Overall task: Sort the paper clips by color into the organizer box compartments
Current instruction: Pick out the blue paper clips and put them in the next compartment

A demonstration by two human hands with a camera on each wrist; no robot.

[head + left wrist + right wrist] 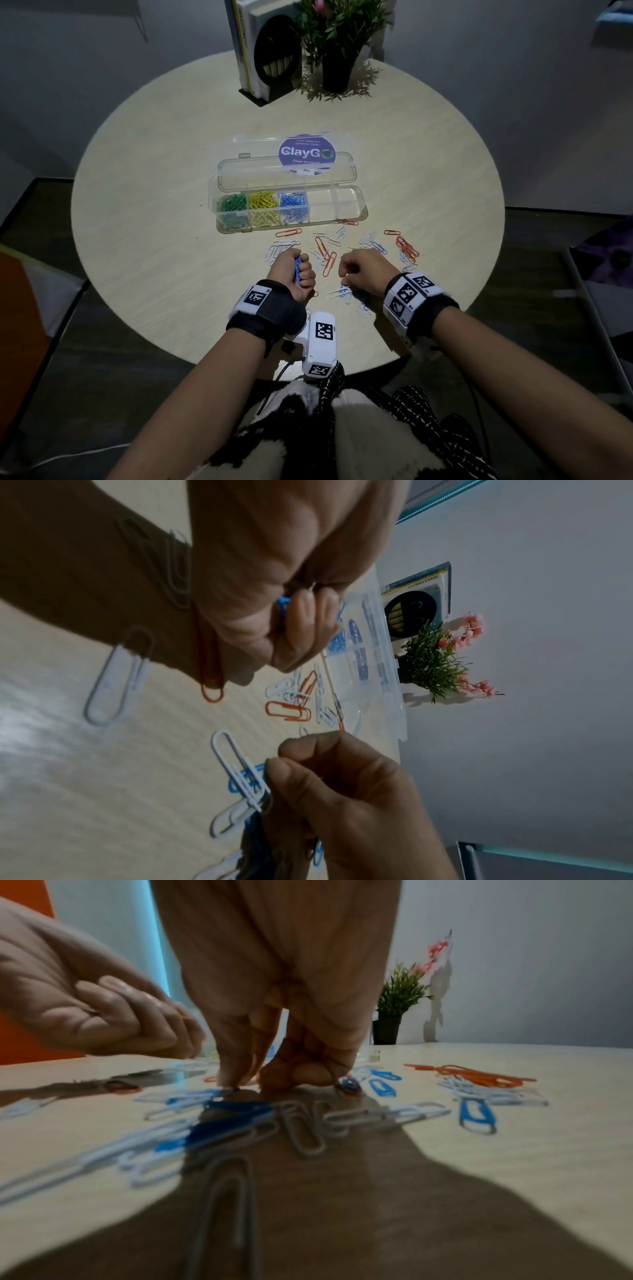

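L hand [295,270] is curled into a fist round a bunch of blue clips [298,270], held just above the table [144,219], near the front edge of the loose pile [346,250]. R hand [368,270] is down on the table w/ fingers curled; thumb & index fingertips [228,1079] are pressed together on the surface among white & blue clips. Can't tell whether they actually have a clip pinched, since the tips hide it.

Box [352,214] sits mid-table, lid open & laid back, behind the pile. Its compartments from L: green clips [234,205], yellow clips [263,202], more blue [292,202]; the two on the R hold nothing. Loose white, orange & a few blue clips are scattered btw box & hands; an orange cluster [407,248] lies to the R.

Books [253,51] & a potted plant [337,44] stand at the far edge.
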